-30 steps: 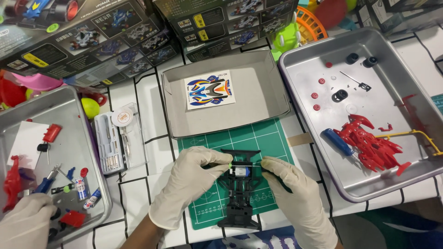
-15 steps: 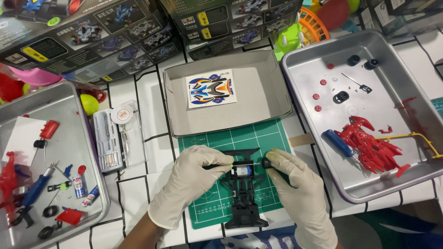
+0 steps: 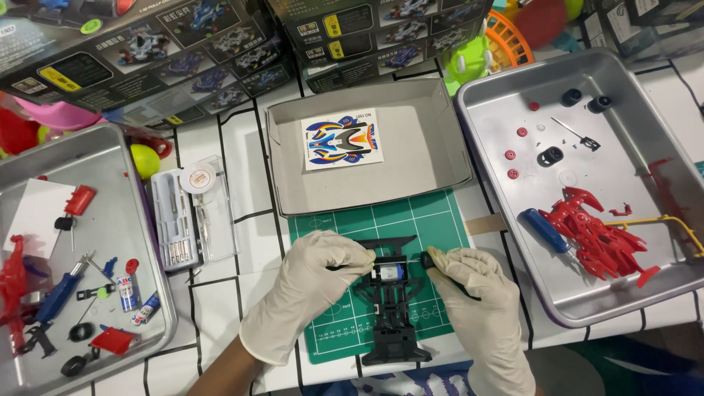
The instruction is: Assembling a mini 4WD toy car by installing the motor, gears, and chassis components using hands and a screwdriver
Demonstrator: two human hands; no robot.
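Gloved left hand (image 3: 308,290) pinched on black toy car chassis (image 3: 392,293), right hand (image 3: 477,293) closed round black tool (image 3: 427,259), over green cutting mat (image 3: 440,220)

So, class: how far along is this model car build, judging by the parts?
Done: a small motor sits in the black chassis. In hand: left hand and right hand grip the chassis on the green mat. Left: red body shell, wheels, sticker sheet lie unfitted.
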